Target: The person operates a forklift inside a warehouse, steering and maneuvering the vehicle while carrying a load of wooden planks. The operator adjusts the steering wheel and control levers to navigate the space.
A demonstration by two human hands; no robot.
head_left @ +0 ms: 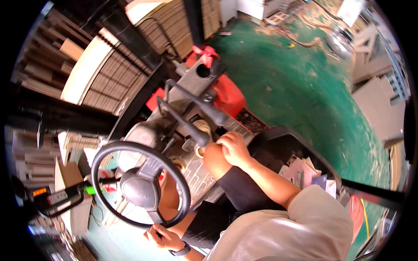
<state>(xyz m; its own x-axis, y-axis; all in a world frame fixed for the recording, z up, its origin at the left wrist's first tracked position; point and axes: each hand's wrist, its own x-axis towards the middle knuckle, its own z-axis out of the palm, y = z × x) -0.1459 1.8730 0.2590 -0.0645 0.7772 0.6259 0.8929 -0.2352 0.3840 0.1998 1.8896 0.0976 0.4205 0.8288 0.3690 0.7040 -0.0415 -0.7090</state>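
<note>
I sit at the controls of a forklift. My left hand point(163, 238), with a dark band at its wrist, is closed on the lower rim of the black steering wheel point(186, 182). My right hand point(234, 148) lies over my bent knee point(215, 161) with nothing visible in it; its fingertips are partly hidden. Just left of that knee is the dark grip of a control lever point(198, 135), apart from the hand. A second control lever point(212, 112) stands beyond it. Below both levers lies the patterned metal footplate point(198, 178).
Stacked flat boards point(115, 80) stand ahead and left, behind the dark mast point(130, 39). A black side tray point(278, 141) holds papers point(305, 170) at my right. Green floor point(296, 87) spreads to the right, with a silver rounded machine point(339, 42) and leaning panels point(379, 108) beyond.
</note>
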